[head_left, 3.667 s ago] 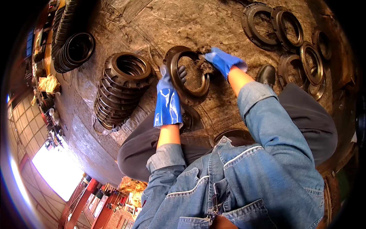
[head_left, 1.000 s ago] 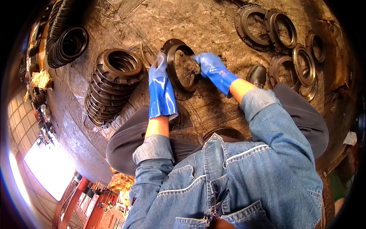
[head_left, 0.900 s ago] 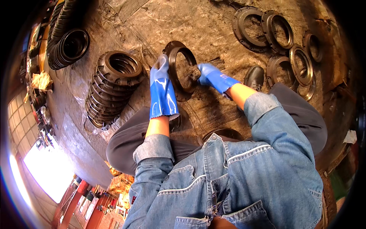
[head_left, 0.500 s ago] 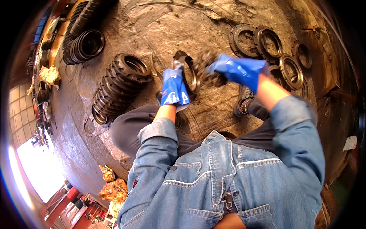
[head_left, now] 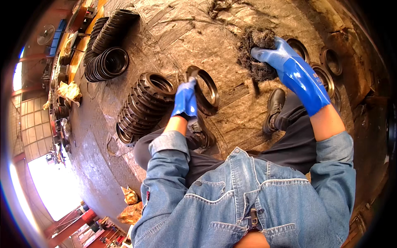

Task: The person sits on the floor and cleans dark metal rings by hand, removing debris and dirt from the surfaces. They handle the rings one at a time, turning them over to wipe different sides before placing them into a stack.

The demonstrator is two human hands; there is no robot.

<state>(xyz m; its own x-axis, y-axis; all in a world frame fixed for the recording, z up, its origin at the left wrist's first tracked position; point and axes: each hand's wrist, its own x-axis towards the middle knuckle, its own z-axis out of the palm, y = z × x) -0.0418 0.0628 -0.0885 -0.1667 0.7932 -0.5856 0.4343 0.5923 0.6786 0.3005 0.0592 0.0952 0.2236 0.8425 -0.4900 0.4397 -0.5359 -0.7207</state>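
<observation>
My left hand (head_left: 185, 98), in a blue rubber glove, grips a dark metal ring (head_left: 209, 109) by its left edge. The ring is tilted up, and its inner band shines. My right hand (head_left: 286, 68), gloved in the same blue, is closed around a shaggy dark grey wad of rag (head_left: 251, 56). This rag is up and to the right of the ring, apart from it. Some fingers of both hands are hidden by the gloves' backs and by what they hold.
Left of the ring leans a tall stack of notched rings (head_left: 142, 105). Farther left lie more stacked rings (head_left: 99, 66). Loose rings (head_left: 331, 61) rest on the right, partly behind my right glove. My shoe (head_left: 274, 106) stands on the stained floor covering (head_left: 235, 136). Crumpled paper (head_left: 69, 93) sits far left.
The rag, blurred and close beside the ring before, has moved right and away with my right hand. My left hand still holds the ring. The whole view has shifted somewhat.
</observation>
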